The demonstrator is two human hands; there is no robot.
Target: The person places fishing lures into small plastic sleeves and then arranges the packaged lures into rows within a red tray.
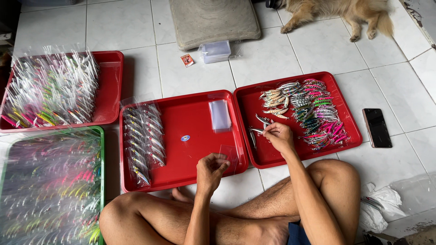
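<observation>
My left hand pinches a small clear plastic sleeve over the near edge of the middle red tray. My right hand reaches into the right red tray and grips a silver fishing lure by its end. Several loose lures in silver, green and pink lie heaped in that tray. A stack of empty clear sleeves lies in the middle tray, with bagged silver lures lined up along its left side.
Another red tray and a green tray at the left are full of bagged lures. A black phone lies on the tiles at right. A dog, a cushion and a clear box lie beyond.
</observation>
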